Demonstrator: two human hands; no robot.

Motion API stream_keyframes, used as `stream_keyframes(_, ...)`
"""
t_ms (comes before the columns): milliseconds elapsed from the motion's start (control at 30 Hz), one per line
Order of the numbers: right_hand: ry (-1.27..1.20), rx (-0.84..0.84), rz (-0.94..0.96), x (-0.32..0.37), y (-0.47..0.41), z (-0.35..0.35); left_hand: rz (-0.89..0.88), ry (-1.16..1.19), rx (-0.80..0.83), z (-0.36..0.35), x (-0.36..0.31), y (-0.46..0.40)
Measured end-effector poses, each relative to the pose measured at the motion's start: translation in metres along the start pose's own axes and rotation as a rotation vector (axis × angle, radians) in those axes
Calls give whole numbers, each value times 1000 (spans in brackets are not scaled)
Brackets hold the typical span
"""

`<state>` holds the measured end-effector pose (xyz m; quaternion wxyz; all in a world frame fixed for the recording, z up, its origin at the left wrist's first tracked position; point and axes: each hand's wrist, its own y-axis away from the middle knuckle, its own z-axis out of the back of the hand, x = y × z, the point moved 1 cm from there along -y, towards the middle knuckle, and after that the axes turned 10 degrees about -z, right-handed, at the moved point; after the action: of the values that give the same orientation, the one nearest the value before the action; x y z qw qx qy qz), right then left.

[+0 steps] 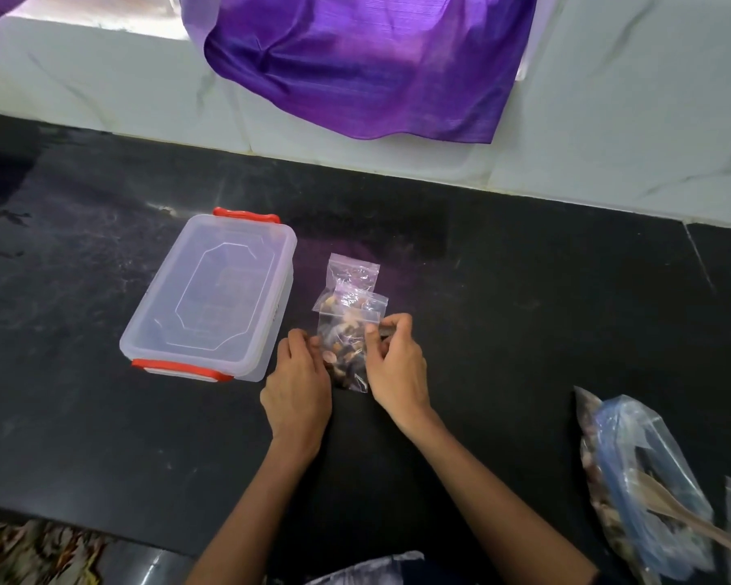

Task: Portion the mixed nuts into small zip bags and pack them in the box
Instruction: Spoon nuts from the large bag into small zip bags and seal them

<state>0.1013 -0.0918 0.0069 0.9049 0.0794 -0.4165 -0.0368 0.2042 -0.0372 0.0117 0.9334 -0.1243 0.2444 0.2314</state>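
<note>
Zip bag (346, 352) of mixed nuts sits at frame centre, long axis running up-frame, gripped at both sides: your left hand (298, 384) pinches its left edge, your right hand (397, 365) pinches the seal corner. Two filled bags (352, 285) lie just above, touching it. The box (212, 295), lid on, lies just left, nearer your left hand. Open counter (503, 310) to the right.
</note>
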Motion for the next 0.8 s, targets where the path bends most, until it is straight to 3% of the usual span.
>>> stream_keyframes(200,-94,53,-75,-12,19,28,-72,80,-72,20,-7,21)
stream_keyframes(367,-207,-19,-140,-27,45,76,-200,153,-71,31,-35,43)
stream_keyframes(667,-461,-320,-260,-89,99,162,-399,251,143,13,-108,100)
stream_keyframes(800,-464,-509,-281,-114,121,204,-489,243,193,5,-134,117)
